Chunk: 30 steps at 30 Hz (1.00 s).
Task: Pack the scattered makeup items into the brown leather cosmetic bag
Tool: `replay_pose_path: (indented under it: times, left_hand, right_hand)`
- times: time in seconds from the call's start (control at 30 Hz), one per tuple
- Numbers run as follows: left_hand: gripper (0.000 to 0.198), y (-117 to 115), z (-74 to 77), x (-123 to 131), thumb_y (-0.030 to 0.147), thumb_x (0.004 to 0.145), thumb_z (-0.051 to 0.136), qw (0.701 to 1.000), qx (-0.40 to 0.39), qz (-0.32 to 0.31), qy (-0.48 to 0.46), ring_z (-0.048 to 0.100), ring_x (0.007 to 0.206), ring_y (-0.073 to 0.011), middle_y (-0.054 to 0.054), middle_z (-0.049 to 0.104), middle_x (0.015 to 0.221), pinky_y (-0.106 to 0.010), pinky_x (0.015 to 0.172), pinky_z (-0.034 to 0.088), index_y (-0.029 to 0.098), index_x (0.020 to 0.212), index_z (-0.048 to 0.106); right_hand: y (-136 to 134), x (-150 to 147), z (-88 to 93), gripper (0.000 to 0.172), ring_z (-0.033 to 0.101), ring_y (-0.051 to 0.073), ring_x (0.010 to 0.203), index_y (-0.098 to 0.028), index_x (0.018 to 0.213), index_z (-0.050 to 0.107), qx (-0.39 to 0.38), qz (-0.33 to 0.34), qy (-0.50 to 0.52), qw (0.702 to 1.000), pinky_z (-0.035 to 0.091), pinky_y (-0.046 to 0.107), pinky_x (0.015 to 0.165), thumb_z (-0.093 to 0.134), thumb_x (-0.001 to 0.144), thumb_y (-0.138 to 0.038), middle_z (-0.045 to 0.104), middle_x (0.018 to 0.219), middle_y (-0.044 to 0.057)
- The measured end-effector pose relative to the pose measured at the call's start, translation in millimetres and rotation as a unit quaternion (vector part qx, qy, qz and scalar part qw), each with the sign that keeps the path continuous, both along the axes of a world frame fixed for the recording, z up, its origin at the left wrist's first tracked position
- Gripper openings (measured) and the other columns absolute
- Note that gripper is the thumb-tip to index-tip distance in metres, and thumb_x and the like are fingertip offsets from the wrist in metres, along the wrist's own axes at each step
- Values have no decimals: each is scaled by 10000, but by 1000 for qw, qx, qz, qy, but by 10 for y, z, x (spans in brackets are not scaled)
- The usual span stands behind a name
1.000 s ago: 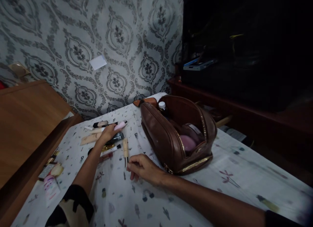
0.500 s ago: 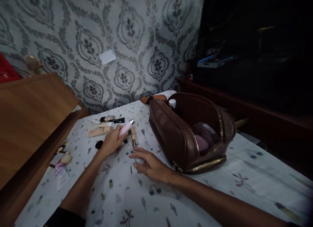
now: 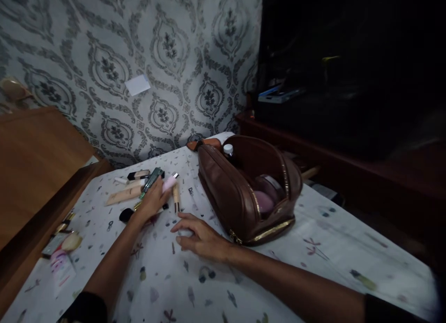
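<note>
My left hand [image 3: 153,200] is closed on a pink tube with a silvery end [image 3: 169,183], low over the cosmetics. A shiny green tube [image 3: 152,180] lies against its fingers; whether it is gripped too, I cannot tell. Beside that hand are a beige tube [image 3: 121,196], a dark-tipped brush [image 3: 126,215] and a slim beige stick with a dark end [image 3: 176,197]. My right hand [image 3: 200,239] hovers close to the cloth, fingers apart, left of the brown cosmetic bag [image 3: 226,193]. The bag stands unzipped, with a white-capped bottle [image 3: 228,150] and a pink rounded item [image 3: 264,201] inside.
A pink and white tube [image 3: 62,267] and a round cream-coloured item [image 3: 71,241] lie at the left edge of the patterned cloth [image 3: 167,286]. Wooden furniture [image 3: 45,160] borders the left. An orange-brown item [image 3: 205,143] sits behind the bag; a dark cabinet [image 3: 331,165] stands right.
The view has swung right, so everything sits further left. The green tube now shows beside my left hand, which still holds the pink tube. My right hand stays open near the bag.
</note>
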State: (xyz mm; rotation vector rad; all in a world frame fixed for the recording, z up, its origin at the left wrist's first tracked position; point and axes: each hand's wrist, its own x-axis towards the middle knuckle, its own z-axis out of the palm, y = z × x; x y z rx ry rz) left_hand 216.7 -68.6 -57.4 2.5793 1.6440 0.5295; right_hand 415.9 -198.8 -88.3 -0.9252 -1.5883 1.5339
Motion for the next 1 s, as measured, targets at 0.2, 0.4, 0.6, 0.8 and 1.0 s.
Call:
replay_pose_path:
  times: [0.2, 0.4, 0.6, 0.8, 1.0]
  left_hand:
    - [328, -416, 192, 270, 439, 977, 368, 999, -12, -42, 13, 675, 891, -302, -93, 683, 879, -444, 822, 528, 180, 1068, 547]
    - [373, -690, 222, 371, 489, 969, 380, 991, -82, -103, -28, 664, 875, -239, -54, 699, 942, -358, 799, 530, 211, 1103, 589]
    - [366, -537, 222, 302, 471, 940, 384, 995, -19, -50, 83, 657, 971, -306, -106, 696, 973, -426, 809, 539, 204, 1028, 619]
    - [401, -586, 234, 307, 516, 955, 352, 992, 65, -29, 101, 673, 946, -330, -118, 698, 961, -435, 753, 546, 201, 1028, 589]
    - [417, -930, -32, 0, 492, 978, 396, 992, 97, -25, 76, 723, 987, -272, -67, 718, 1172, -381, 772, 586, 253, 1298, 517]
  right_hand:
    - [-2, 10, 19, 266, 686, 166, 922, -208, 1098, 723, 33, -27, -8, 999, 584, 282, 743, 680, 836, -212, 450, 1493, 105]
    - [16, -15, 41, 246, 655, 208, 1031, -162, 1033, 725, 70, -39, -5, 997, 561, 247, 710, 680, 794, -121, 575, 1304, 110]
    - [13, -13, 59, 157, 659, 148, 879, -185, 919, 741, 46, -44, -8, 998, 548, 232, 688, 714, 773, -133, 563, 1286, 74]
    - [52, -50, 104, 333, 591, 70, 640, -177, 1186, 602, -92, -63, 66, 992, 490, 159, 483, 645, 867, -261, 578, 1090, 56]
    - [63, -36, 221, 592, 486, 64, 483, -180, 1439, 310, -185, -132, 114, 967, 378, 168, 386, 483, 967, -492, 574, 923, -3]
